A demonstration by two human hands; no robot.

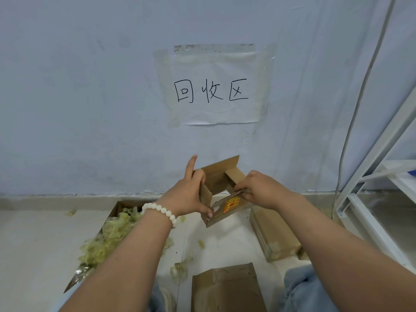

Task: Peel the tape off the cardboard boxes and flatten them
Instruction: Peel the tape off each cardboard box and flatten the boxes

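Observation:
I hold a small brown cardboard box (221, 176) in the air in front of the wall, its ends open so I see through it. A red and yellow sticker (231, 204) is on its near flap. My left hand (188, 195) grips the box's left wall, thumb low on the near corner and index finger pointing up. My right hand (258, 188) pinches the top edge of the near flap at the right side. A white bead bracelet sits on my left wrist.
A box full of crumpled yellowish tape (108, 235) lies on the floor at left, with scraps spilled around it. One cardboard box (273, 233) lies at right, another (227, 287) near my knees. A white metal rack (382, 199) stands at far right. A paper sign (213, 91) is on the wall.

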